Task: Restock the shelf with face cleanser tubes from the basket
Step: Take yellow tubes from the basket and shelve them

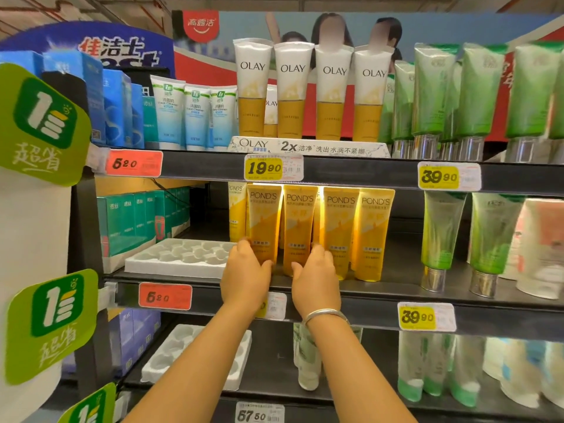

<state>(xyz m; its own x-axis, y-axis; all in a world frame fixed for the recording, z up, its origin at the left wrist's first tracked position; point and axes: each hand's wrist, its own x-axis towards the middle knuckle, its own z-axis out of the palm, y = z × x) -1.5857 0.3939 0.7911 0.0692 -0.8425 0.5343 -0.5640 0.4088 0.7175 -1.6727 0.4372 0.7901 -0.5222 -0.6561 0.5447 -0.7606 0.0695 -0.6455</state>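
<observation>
Several yellow POND'S cleanser tubes stand cap-down in a row on the middle shelf (381,288). My left hand (245,274) curls around the lower end of the leftmost front tube (263,218), fingers on its left side and thumb on its right. My right hand (316,277), with a silver bangle at the wrist, holds the bottom of the second tube (299,221) between thumb and fingers. Two more POND'S tubes (357,227) stand just to the right. The basket is out of view.
An empty white moulded tray (158,264) lies left of the tubes, beside green boxes (131,221). OLAY tubes (314,87) fill the shelf above and green tubes (442,227) stand to the right. Another white tray (171,367) and pale tubes sit on the shelf below.
</observation>
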